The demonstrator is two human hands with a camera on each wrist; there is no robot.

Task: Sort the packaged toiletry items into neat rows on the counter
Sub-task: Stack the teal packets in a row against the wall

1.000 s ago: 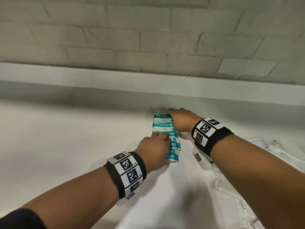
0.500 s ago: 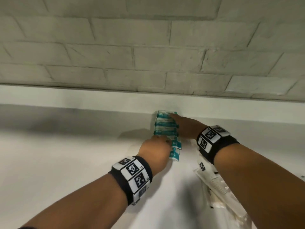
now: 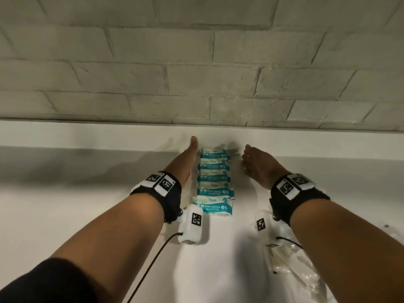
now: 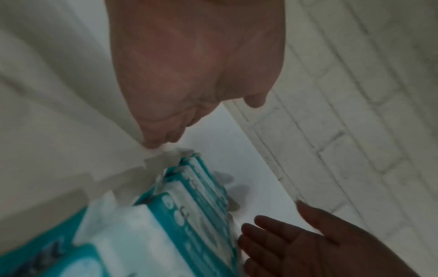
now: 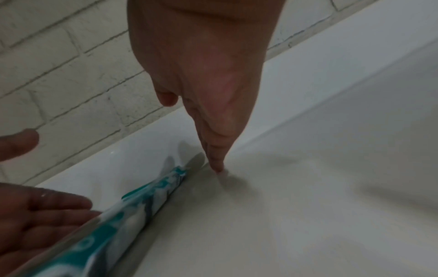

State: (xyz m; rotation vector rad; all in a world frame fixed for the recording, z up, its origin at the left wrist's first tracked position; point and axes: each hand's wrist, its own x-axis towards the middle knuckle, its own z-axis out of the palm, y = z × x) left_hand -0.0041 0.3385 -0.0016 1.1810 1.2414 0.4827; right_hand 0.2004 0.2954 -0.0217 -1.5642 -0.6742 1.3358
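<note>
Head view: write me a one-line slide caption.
Open left hand and right hand flank a row of teal mini wipes packets on the white counter.

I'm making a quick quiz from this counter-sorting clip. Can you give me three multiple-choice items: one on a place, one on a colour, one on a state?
1. Where does the row of mini wipes packs lie?
A. between the two hands
B. left of both hands
C. on the brick wall

2. Main pack colours?
A. red and black
B. teal and white
C. yellow

3. State of the left hand?
A. gripping a pack
B. fist on the counter
C. fingers straight, alongside the row

Key: 1 A, the right hand flanks the other side; 2 B, teal bands on white; 3 C, it holds nothing.
</note>
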